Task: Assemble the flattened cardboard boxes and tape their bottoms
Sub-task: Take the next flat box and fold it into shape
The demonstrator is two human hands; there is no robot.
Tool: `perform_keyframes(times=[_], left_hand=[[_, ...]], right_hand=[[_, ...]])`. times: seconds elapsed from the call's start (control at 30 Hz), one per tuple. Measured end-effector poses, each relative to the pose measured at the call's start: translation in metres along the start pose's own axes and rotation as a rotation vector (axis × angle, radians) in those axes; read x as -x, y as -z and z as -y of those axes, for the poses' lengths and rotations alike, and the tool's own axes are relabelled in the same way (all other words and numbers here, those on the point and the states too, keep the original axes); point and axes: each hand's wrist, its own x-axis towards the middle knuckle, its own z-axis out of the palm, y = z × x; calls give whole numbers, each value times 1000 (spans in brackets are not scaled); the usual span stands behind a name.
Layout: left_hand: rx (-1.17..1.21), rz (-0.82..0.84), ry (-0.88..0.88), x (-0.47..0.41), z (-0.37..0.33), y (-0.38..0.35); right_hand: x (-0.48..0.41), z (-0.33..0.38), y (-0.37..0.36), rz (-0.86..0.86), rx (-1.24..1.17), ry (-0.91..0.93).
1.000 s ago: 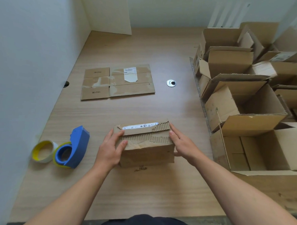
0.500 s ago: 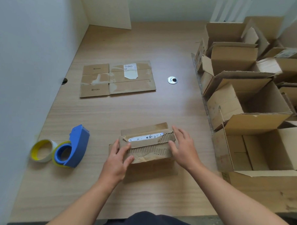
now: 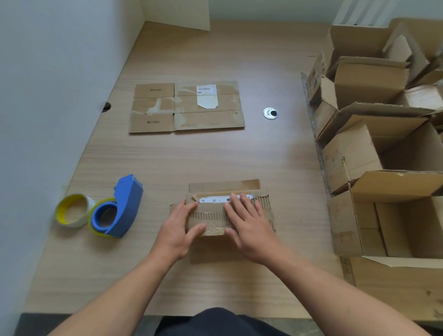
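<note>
Head view: the left hand (image 3: 178, 230) and right hand (image 3: 250, 231) lie flat, fingers straight, pressing the flaps of a small cardboard box (image 3: 213, 218) on the tabletop (image 3: 215, 157), near a blue tape holder (image 3: 126, 207).

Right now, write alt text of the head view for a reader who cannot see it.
A left hand and right hand press flat on the folded flaps of a small cardboard box on a wooden table. A blue tape dispenser and a tape roll lie to its left, a flattened box farther back, open assembled boxes along the right.
</note>
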Motion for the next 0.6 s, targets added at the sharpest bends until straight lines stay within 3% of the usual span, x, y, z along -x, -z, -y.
perform_keyframes(times=[0.3,0.43,0.6], left_hand=[[33,-13,17,-2,-9,2],[-81,6,-8,-6,-9,17],[-364,-279,78,-8,12,69]], right_hand=[[0,9,-4,-152,-114,-75],[-1,10,-4,-171,-114,-114],[0,10,-5,-186,-122,-128]])
